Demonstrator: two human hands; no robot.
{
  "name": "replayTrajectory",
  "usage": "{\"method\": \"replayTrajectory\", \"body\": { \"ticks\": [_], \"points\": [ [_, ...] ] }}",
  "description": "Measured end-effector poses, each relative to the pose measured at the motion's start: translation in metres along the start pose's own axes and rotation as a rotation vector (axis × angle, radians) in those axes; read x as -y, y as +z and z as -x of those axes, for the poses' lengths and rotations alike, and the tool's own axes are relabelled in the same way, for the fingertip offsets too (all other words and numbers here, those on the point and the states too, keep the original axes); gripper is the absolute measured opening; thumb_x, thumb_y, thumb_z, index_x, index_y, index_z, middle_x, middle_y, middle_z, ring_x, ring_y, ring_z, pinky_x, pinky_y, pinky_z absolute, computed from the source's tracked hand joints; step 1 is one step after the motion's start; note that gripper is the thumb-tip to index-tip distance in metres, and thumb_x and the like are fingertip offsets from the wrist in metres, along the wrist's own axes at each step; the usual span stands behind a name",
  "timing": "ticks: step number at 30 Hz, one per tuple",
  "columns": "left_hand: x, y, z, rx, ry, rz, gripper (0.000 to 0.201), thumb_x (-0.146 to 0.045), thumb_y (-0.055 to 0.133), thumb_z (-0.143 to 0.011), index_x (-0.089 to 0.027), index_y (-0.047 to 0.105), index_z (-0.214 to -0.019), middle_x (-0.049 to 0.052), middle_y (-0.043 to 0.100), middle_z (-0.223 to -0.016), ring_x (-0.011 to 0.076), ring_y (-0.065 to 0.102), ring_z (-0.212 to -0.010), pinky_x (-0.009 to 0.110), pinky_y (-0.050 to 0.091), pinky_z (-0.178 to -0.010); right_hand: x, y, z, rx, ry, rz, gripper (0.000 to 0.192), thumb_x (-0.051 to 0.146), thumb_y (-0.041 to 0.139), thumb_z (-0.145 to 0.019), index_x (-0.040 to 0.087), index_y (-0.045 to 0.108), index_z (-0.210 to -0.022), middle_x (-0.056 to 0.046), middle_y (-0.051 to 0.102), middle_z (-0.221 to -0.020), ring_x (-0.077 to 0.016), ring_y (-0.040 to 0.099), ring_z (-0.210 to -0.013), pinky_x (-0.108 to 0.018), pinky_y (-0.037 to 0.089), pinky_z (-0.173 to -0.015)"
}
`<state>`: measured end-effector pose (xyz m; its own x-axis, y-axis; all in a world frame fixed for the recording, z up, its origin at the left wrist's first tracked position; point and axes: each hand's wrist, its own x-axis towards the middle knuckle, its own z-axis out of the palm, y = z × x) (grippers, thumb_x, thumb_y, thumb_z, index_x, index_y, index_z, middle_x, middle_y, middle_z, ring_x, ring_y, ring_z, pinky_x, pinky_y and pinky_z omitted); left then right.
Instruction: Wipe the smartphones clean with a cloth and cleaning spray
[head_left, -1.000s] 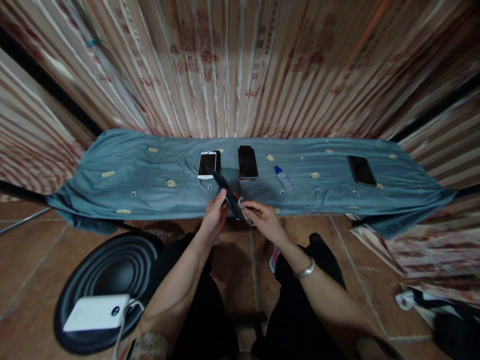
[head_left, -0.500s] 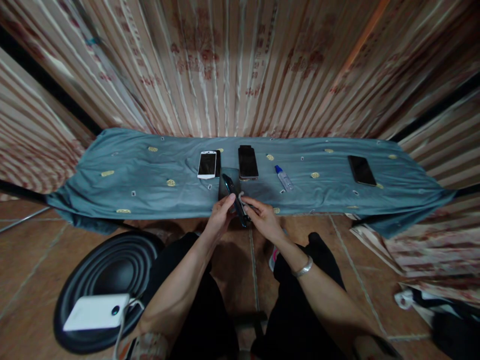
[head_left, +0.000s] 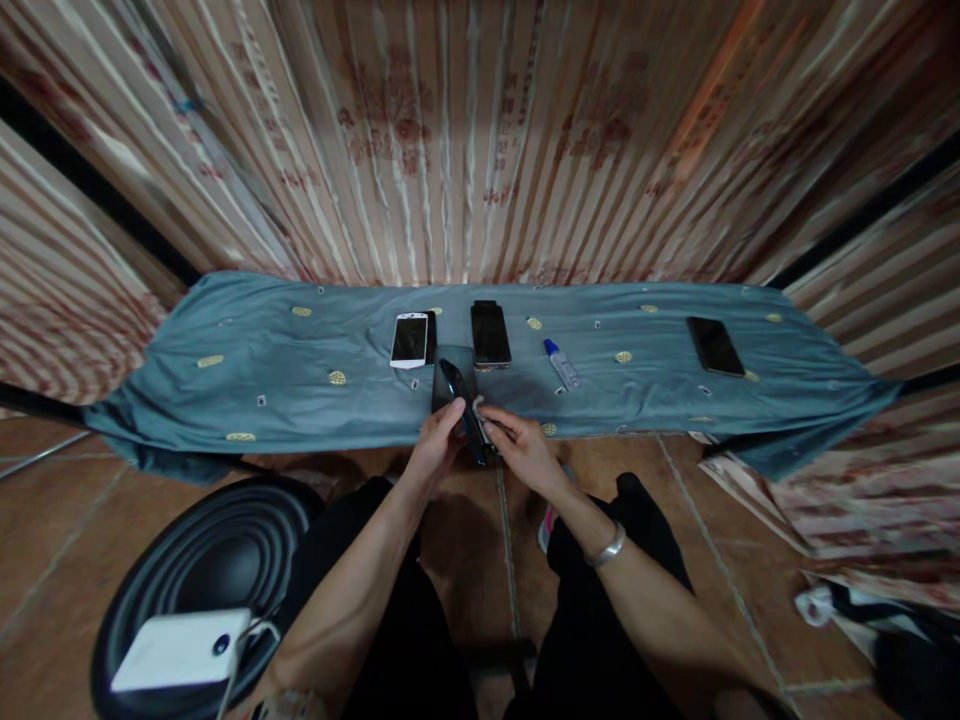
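Left hand [head_left: 433,440]: dark phone [head_left: 472,432] gripped, fingers closed.
Right hand [head_left: 526,452]: pale item [head_left: 478,405] pinched by closed fingertips.
Blue cloth [head_left: 292,410]: white phone [head_left: 409,340] laid flat.

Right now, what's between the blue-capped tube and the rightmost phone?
Only blue cloth with a yellow print shows between the tube and that phone, seen in the head view.

Left hand [head_left: 437,440] gripping, right hand [head_left: 529,452] pinching
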<state>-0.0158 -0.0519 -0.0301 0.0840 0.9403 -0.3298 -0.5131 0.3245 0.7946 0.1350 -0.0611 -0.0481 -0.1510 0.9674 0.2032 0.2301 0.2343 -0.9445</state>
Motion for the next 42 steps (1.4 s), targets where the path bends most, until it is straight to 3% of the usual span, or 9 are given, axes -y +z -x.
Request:
{"method": "replayTrajectory", "body": {
  "ticks": [6,19,28,32,35,42],
  "points": [
    [0.01,0.005,0.002,0.07,-0.015,0.016,0.046,-0.047,0.084,-0.06,-0.015,0.076,-0.092,0.009,0.077,-0.09,0.026,0.069,-0.1,0.03,0.054,-0.077,0.0,-0.002,-0.005,-0.041,-0.028,0.005,0.031,0.038,0.058,-0.09,0.028,0.072,-0.115,-0.003,0.072,-0.124,-0.0226,0.065,-0.118,-0.042,0.047,-0.108],
    [-0.009,0.001,-0.003,-0.083,0.043,0.006,0.052,-0.056,0.086,-0.051,-0.012,0.073,-0.075,0.006,0.074,-0.075,0.0147,0.066,-0.067,0.024,0.05,-0.06,0.014,0.001,0.006,0.073,-0.042,-0.116,0.032,0.039,0.062,-0.089,0.028,0.072,-0.117,-0.004,0.071,-0.124,-0.0222,0.066,-0.116,-0.042,0.05,-0.105],
    [0.006,0.008,0.0,-0.025,-0.001,0.01,0.045,-0.048,0.085,-0.058,-0.014,0.074,-0.085,0.004,0.073,-0.078,0.0151,0.066,-0.072,0.026,0.051,-0.067,0.016,0.001,-0.002,0.019,-0.075,-0.151,0.031,0.039,0.061,-0.09,0.029,0.072,-0.118,-0.004,0.069,-0.127,-0.0219,0.062,-0.121,-0.041,0.045,-0.109],
    [0.002,0.009,0.0,-0.023,0.013,0.01,0.05,-0.051,0.088,-0.05,-0.015,0.073,-0.081,0.002,0.072,-0.075,0.0137,0.064,-0.07,0.025,0.051,-0.066,0.017,0.001,-0.002,0.03,-0.084,-0.138,0.033,0.036,0.062,-0.089,0.029,0.071,-0.12,-0.003,0.069,-0.128,-0.0213,0.062,-0.121,-0.04,0.046,-0.108],
    [-0.003,0.008,-0.003,-0.041,0.035,0.009,0.055,-0.053,0.089,-0.047,-0.014,0.072,-0.082,0.001,0.07,-0.07,0.0126,0.063,-0.067,0.023,0.05,-0.064,0.022,0.0,0.001,0.053,-0.127,-0.071,0.035,0.033,0.064,-0.088,0.028,0.069,-0.122,-0.004,0.07,-0.125,-0.0213,0.065,-0.116,-0.039,0.049,-0.104],
    [-0.008,0.001,-0.01,-0.144,0.117,-0.046,0.054,-0.055,0.087,-0.048,-0.013,0.068,-0.076,0.002,0.068,-0.073,0.013,0.063,-0.07,0.023,0.048,-0.061,0.029,-0.002,0.009,0.091,-0.265,0.349,0.045,0.026,0.066,-0.087,0.026,0.06,-0.132,-0.008,0.069,-0.124,-0.0233,0.064,-0.112,-0.041,0.05,-0.101]
  ]
}}
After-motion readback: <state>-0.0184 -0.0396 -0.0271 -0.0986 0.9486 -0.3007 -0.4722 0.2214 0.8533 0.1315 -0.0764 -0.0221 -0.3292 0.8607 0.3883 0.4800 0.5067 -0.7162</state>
